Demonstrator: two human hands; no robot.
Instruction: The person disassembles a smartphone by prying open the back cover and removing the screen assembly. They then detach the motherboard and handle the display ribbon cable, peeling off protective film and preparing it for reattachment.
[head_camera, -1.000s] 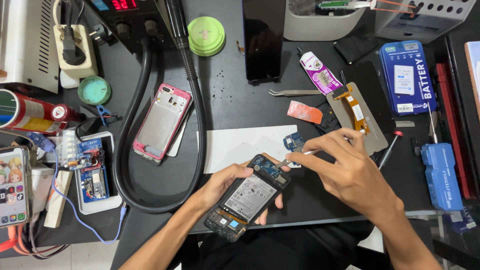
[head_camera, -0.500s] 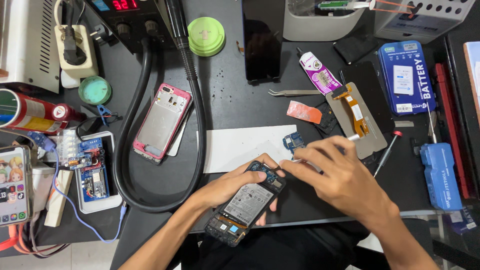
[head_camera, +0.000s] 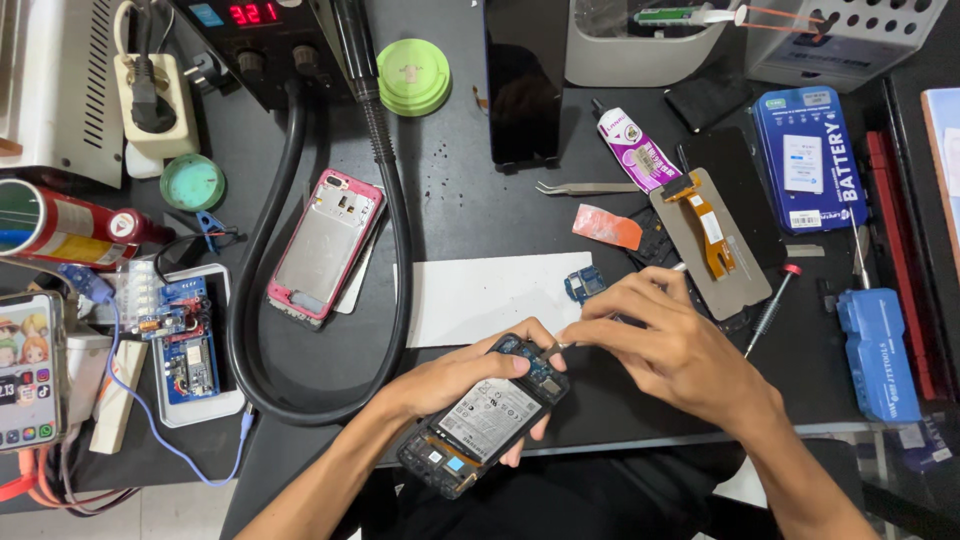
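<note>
My left hand (head_camera: 455, 375) grips an opened phone (head_camera: 482, 418) with its back removed, the battery and boards showing, tilted over the near edge of the black mat. My right hand (head_camera: 672, 345) is closed on a thin metal tool (head_camera: 560, 346) whose tip rests at the phone's upper end. A small blue circuit board (head_camera: 584, 284) lies just beyond my right fingers, beside a white sheet (head_camera: 480, 298).
A pink phone frame (head_camera: 325, 245) lies inside a loop of black hose (head_camera: 395, 250). Tweezers (head_camera: 585, 187), a glue tube (head_camera: 640, 150), an orange pick (head_camera: 606, 226), a display panel with orange flex (head_camera: 708, 240), a screwdriver (head_camera: 770, 310), blue boxes (head_camera: 815, 160) and a lit phone (head_camera: 28, 368) surround the mat.
Both hands with the phone have shifted slightly lower and toward me. My right hand's tool has settled onto the phone's upper end.
</note>
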